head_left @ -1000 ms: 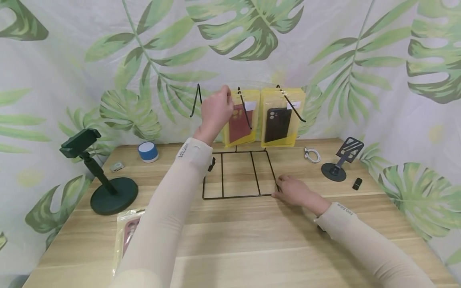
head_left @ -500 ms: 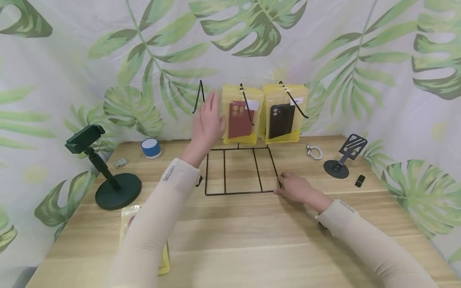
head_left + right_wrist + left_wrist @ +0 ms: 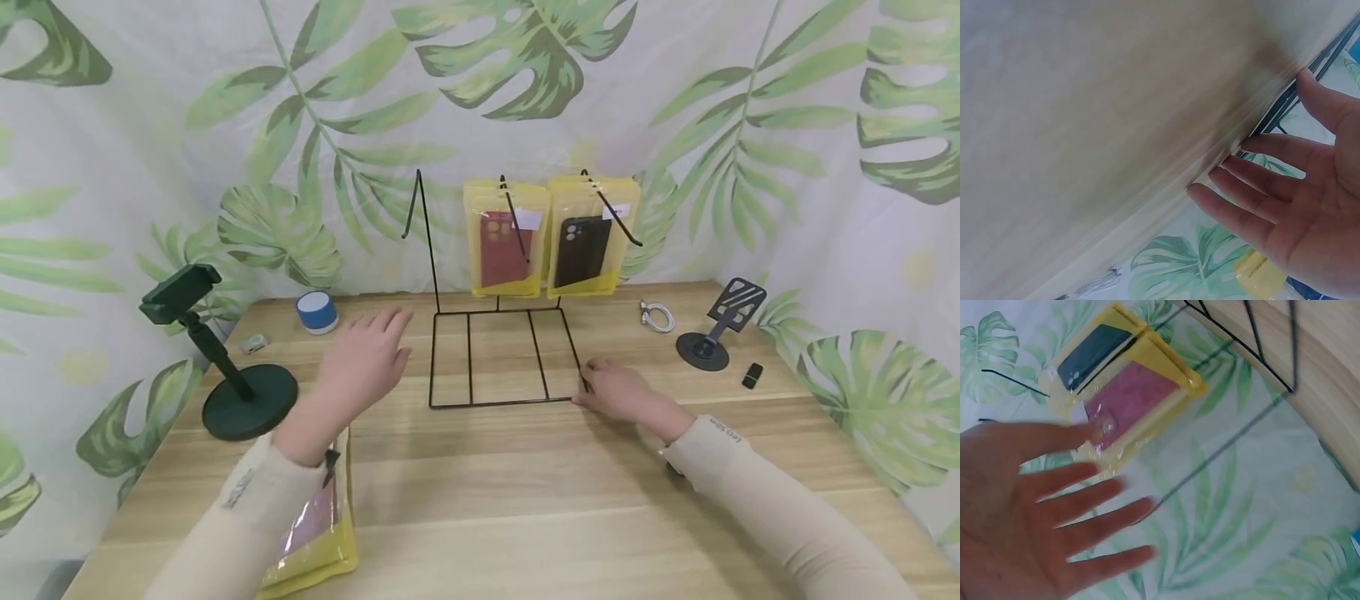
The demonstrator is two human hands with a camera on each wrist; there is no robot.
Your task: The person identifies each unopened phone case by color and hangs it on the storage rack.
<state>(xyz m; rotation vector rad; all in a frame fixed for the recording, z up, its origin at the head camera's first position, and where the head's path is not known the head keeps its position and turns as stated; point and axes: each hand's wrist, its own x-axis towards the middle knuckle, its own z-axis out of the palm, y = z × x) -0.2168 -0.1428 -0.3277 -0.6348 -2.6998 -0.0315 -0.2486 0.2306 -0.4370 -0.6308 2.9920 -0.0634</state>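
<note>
My left hand (image 3: 362, 360) hangs in the air left of the black wire display rack (image 3: 471, 358), holding nothing; its fingers spread apart in the left wrist view. My right hand (image 3: 618, 390) rests at the rack's front right corner, fingertips on the table and thumb at the wire, fingers fairly straight. On the rack's middle hook hangs a packaged red phone case (image 3: 504, 250). Packs with a black phone case (image 3: 582, 252) hang on the right hook. The left hook (image 3: 412, 204) is bare. Under my left forearm lies another yellow-edged pack (image 3: 318, 554), partly hidden.
A dark green phone stand (image 3: 249, 402) is at the left, near a blue-and-white cylinder (image 3: 317, 312) and a small pale item (image 3: 254, 342). On the right are a coiled white cable (image 3: 658, 317), a black folding stand (image 3: 702, 351) and a small black object (image 3: 752, 376).
My left hand has let go at the red case's pack, drawn away and come down to the left. The pack stays on the middle hook. My right hand keeps its place at the rack corner.
</note>
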